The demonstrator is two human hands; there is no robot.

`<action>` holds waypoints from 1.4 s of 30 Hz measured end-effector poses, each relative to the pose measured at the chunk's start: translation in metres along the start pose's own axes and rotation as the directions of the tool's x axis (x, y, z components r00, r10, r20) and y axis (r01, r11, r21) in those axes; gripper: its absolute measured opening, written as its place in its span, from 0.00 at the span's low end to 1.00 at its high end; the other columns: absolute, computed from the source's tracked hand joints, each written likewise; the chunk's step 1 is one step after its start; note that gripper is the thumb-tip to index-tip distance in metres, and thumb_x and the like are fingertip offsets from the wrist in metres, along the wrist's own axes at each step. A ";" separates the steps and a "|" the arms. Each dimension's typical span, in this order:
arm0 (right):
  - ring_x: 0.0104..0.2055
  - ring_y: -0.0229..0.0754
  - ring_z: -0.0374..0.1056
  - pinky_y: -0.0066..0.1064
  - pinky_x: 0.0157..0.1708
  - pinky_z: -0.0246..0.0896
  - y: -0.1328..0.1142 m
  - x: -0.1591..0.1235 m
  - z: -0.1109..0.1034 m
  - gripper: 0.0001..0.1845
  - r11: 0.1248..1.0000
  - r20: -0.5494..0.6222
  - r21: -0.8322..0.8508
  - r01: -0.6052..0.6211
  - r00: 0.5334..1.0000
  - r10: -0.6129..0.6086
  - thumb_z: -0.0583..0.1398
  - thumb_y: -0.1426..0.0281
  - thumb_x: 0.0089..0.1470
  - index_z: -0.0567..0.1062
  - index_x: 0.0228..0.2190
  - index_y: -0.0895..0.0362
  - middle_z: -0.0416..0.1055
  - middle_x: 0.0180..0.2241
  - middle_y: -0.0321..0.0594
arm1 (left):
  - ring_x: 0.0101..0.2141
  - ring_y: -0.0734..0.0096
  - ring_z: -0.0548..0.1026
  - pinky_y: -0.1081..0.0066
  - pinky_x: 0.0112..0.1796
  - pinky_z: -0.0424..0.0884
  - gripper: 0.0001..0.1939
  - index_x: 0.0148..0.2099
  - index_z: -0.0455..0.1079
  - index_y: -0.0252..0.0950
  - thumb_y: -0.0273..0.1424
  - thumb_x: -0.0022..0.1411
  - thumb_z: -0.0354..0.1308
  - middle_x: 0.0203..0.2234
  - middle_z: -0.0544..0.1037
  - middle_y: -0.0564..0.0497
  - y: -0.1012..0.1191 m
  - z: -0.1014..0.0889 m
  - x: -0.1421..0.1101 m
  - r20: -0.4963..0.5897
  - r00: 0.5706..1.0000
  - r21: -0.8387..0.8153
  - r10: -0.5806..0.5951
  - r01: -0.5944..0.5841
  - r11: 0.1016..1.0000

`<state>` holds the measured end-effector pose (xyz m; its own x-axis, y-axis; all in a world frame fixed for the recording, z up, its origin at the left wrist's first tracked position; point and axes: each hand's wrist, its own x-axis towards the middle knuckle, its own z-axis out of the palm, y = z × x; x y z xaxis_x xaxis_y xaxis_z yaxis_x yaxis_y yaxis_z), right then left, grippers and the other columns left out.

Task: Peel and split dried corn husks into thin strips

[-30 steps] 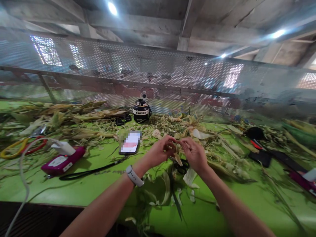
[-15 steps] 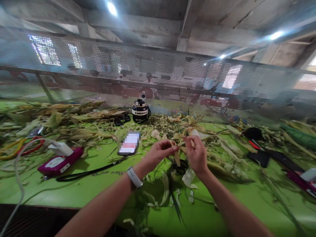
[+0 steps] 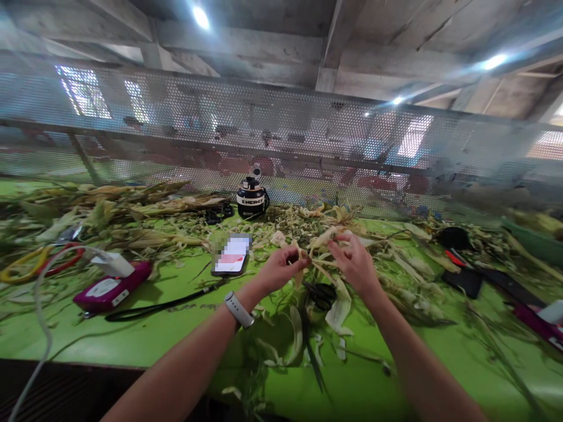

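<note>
Husk strip (image 3: 299, 278), just below frame centre

Your left hand (image 3: 284, 268) pinches it; long axis near vertical, tail down. Thin, papery. Your right hand (image 3: 355, 265) curls at a pale, broader husk (image 3: 324, 239); can't tell if gripped. Black scissor handles (image 3: 324, 291) beneath, on smooth green table (image 3: 176, 334).

The light is moderate, and the ceiling (image 3: 264, 55) stays dim. One lamp (image 3: 201, 17) at eleven o'clock and another lamp (image 3: 495, 61) at two o'clock give strong glare. Windows (image 3: 84, 91) at ten o'clock are overexposed. Soft shadow darkens the desk (image 3: 145, 328) at six o'clock. Behind the perforated screen (image 3: 290, 126), shapes are blurred; the outer edges look stretched.
</note>
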<state>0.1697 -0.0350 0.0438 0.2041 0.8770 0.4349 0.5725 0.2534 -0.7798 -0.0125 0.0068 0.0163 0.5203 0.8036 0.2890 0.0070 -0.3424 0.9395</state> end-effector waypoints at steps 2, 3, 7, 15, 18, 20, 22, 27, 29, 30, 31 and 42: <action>0.13 0.34 0.54 0.25 0.14 0.48 -0.002 0.004 -0.007 0.25 0.973 0.091 0.190 -0.130 0.989 0.114 0.57 0.50 0.47 0.66 0.39 0.57 0.61 0.13 0.27 | 0.27 0.74 0.65 0.74 0.31 0.63 0.18 0.34 0.71 0.33 0.44 0.51 0.59 0.25 0.71 0.53 0.000 -0.001 0.001 -0.024 0.999 -0.019 -0.023 0.022 1.000; 0.13 0.34 0.55 0.25 0.13 0.49 -0.003 0.005 -0.010 0.26 0.941 0.140 0.282 -0.186 0.978 0.151 0.57 0.49 0.47 0.66 0.39 0.57 0.63 0.15 0.28 | 0.26 0.74 0.65 0.74 0.30 0.62 0.18 0.34 0.71 0.32 0.44 0.51 0.59 0.24 0.70 0.53 0.001 -0.002 0.001 -0.039 0.999 -0.025 -0.037 0.036 0.999; 0.27 0.39 0.69 0.31 0.29 0.67 -0.005 0.003 -0.017 0.25 0.811 0.326 0.546 -0.212 0.945 0.028 0.60 0.53 0.45 0.69 0.42 0.56 0.73 0.31 0.40 | 0.25 0.77 0.63 0.76 0.28 0.60 0.18 0.32 0.71 0.32 0.44 0.49 0.61 0.23 0.69 0.55 0.005 -0.002 -0.001 -0.086 0.992 -0.104 -0.093 0.084 0.991; 0.24 0.33 0.63 0.26 0.23 0.61 -0.005 0.000 -0.004 0.18 0.857 0.107 0.516 0.003 0.992 -0.067 0.67 0.55 0.37 0.73 0.24 0.56 0.71 0.33 0.39 | 0.25 0.76 0.64 0.75 0.28 0.60 0.23 0.30 0.71 0.32 0.49 0.46 0.62 0.21 0.68 0.54 0.001 0.002 0.000 -0.002 0.997 -0.112 -0.077 0.077 0.991; 0.23 0.32 0.63 0.24 0.19 0.58 -0.009 -0.002 -0.004 0.18 0.860 0.215 0.506 -0.059 0.975 -0.059 0.63 0.54 0.43 0.71 0.26 0.56 0.71 0.32 0.39 | 0.27 0.73 0.66 0.74 0.29 0.62 0.22 0.32 0.72 0.33 0.49 0.48 0.60 0.22 0.70 0.53 -0.001 0.004 -0.001 0.033 0.998 -0.079 -0.058 0.061 0.995; 0.20 0.32 0.61 0.24 0.18 0.56 -0.011 -0.005 -0.004 0.18 0.861 0.328 0.492 -0.133 0.944 -0.042 0.61 0.53 0.46 0.70 0.27 0.56 0.71 0.26 0.36 | 0.27 0.73 0.66 0.73 0.31 0.63 0.21 0.32 0.73 0.33 0.48 0.50 0.59 0.23 0.71 0.52 -0.002 0.004 -0.001 0.062 0.997 -0.076 -0.036 0.041 0.996; 0.17 0.31 0.58 0.24 0.17 0.56 -0.011 -0.006 -0.002 0.18 0.871 0.363 0.466 -0.155 0.932 -0.028 0.61 0.54 0.46 0.69 0.27 0.57 0.67 0.21 0.32 | 0.28 0.73 0.67 0.73 0.33 0.64 0.20 0.34 0.73 0.33 0.47 0.51 0.59 0.25 0.73 0.52 -0.002 0.005 -0.001 0.079 0.997 -0.100 -0.013 0.021 0.995; 0.18 0.31 0.56 0.24 0.16 0.55 -0.003 -0.004 0.004 0.16 0.940 0.343 0.334 -0.073 0.938 -0.049 0.62 0.57 0.47 0.70 0.27 0.57 0.64 0.19 0.31 | 0.25 0.75 0.64 0.74 0.28 0.62 0.20 0.30 0.72 0.33 0.47 0.50 0.60 0.22 0.71 0.53 -0.004 0.004 0.001 -0.003 1.000 -0.022 -0.005 0.005 1.000; 0.19 0.32 0.57 0.24 0.17 0.54 0.000 -0.004 0.005 0.14 0.964 0.340 0.265 -0.010 0.937 -0.083 0.60 0.58 0.49 0.70 0.27 0.57 0.64 0.21 0.32 | 0.24 0.75 0.63 0.75 0.27 0.61 0.20 0.29 0.71 0.33 0.47 0.50 0.59 0.21 0.69 0.54 -0.003 0.003 0.000 -0.032 0.999 0.034 -0.005 0.006 0.999; 0.19 0.32 0.57 0.24 0.18 0.54 0.002 -0.003 0.006 0.14 0.974 0.331 0.224 0.023 0.938 -0.098 0.59 0.59 0.50 0.70 0.28 0.57 0.65 0.21 0.33 | 0.24 0.75 0.63 0.75 0.27 0.61 0.19 0.29 0.71 0.33 0.47 0.50 0.59 0.21 0.69 0.53 -0.002 0.003 0.000 -0.040 0.999 0.050 -0.003 0.005 0.999; 0.19 0.32 0.57 0.25 0.18 0.54 0.004 -0.003 0.006 0.13 0.981 0.312 0.184 0.054 0.944 -0.110 0.58 0.59 0.51 0.70 0.27 0.57 0.65 0.21 0.33 | 0.24 0.74 0.64 0.75 0.27 0.61 0.19 0.29 0.71 0.33 0.46 0.50 0.59 0.21 0.70 0.53 -0.001 0.003 0.000 -0.047 0.999 0.057 0.001 0.002 0.998; 0.26 0.36 0.64 0.26 0.28 0.58 -0.006 -0.011 0.010 0.10 0.910 0.139 -0.106 0.401 0.912 -0.386 0.55 0.67 0.56 0.73 0.27 0.57 0.70 0.24 0.37 | 0.27 0.74 0.67 0.73 0.31 0.63 0.23 0.31 0.74 0.31 0.47 0.44 0.64 0.24 0.74 0.51 0.002 0.008 -0.002 -0.058 0.995 -0.143 -0.084 0.075 0.987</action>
<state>0.1561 -0.0422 0.0386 -0.1448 0.7590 0.6348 0.6871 0.5388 -0.4875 -0.0068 0.0005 0.0161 0.4673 0.8564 0.2197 -0.0761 -0.2086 0.9750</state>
